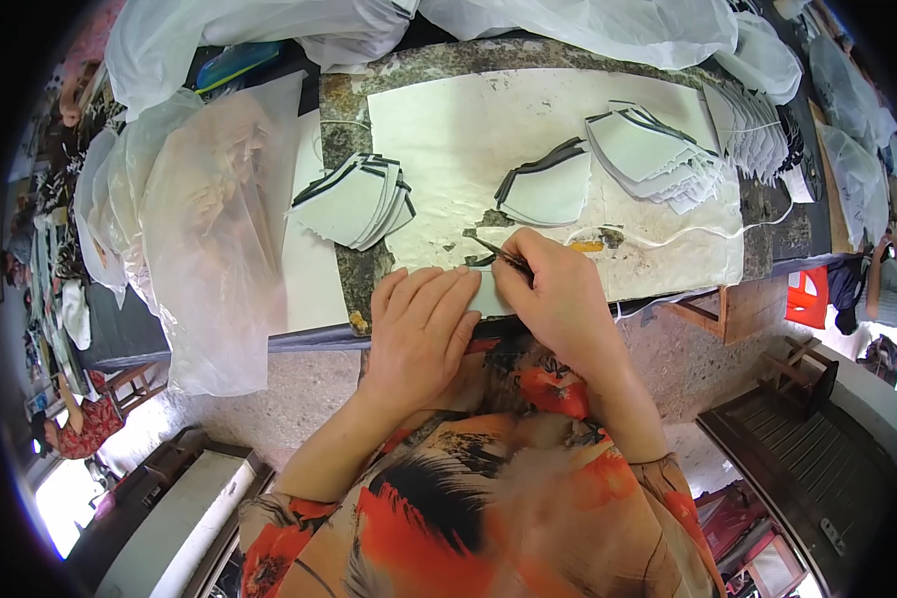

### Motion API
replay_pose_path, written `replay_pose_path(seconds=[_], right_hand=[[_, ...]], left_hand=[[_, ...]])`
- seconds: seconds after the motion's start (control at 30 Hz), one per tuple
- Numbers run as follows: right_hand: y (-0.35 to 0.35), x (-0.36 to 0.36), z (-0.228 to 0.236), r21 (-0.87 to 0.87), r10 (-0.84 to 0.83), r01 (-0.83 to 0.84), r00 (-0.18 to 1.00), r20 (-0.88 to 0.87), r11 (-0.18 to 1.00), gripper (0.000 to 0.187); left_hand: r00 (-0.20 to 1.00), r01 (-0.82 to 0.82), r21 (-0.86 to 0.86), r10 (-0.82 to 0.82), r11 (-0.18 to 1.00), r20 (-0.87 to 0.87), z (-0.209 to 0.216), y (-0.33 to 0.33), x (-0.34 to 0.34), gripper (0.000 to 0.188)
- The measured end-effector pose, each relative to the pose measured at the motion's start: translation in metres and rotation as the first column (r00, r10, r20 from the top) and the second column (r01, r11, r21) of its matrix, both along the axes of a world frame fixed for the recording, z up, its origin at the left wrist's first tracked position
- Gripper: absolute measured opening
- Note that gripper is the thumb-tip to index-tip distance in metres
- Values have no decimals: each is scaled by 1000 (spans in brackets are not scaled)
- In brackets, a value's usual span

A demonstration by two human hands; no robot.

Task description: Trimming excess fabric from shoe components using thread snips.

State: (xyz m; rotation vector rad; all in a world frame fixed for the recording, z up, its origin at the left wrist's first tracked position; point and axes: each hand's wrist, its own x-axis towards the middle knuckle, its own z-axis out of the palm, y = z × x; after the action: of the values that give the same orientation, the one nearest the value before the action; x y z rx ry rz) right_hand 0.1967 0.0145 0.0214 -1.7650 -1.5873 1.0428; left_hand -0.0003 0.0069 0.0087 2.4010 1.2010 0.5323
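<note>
At the table's front edge, my right hand (560,289) is closed around a slim dark pointed tool (501,253), its tip pointing to the far left; its exact kind I cannot tell. Beside it my left hand (419,324) lies flat, fingers stretched out and close together. Between the hands a pale piece with a dark edge (488,297) shows, partly covered by both. Farther off rests a small stack of pale, black-edged pieces (548,189). Fanned stacks of similar pieces lie on the left (349,207) and on the right (640,149).
A white sheet (439,130) covers the worn board. Across its right side runs a white cord (693,236), near a small orange-yellow item (587,246). Another bundle of pieces (747,130) sits far right. Clear plastic bags (209,229) line the left and back. Other people are in the background.
</note>
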Motion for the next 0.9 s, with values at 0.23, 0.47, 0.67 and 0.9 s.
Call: replay_pose_path(seconds=[0.23, 0.47, 0.67, 0.9], right_hand=[[0, 1, -1, 7, 10, -10, 1000, -15, 1000, 16], [2, 2, 1, -18, 22, -22, 1000, -3, 1000, 16], [3, 4, 0, -16, 6, -6, 1000, -10, 1000, 17], [5, 13, 0, 83, 26, -30, 999, 45, 996, 14]], left_hand=[[1000, -5, 88, 6, 996, -18, -2, 2, 5, 36], [999, -50, 82, 50, 995, 0, -6, 1, 8, 37], [999, -35, 121, 38, 992, -26, -8, 1, 9, 38], [994, -65, 160, 77, 985, -74, -10, -5, 14, 40]])
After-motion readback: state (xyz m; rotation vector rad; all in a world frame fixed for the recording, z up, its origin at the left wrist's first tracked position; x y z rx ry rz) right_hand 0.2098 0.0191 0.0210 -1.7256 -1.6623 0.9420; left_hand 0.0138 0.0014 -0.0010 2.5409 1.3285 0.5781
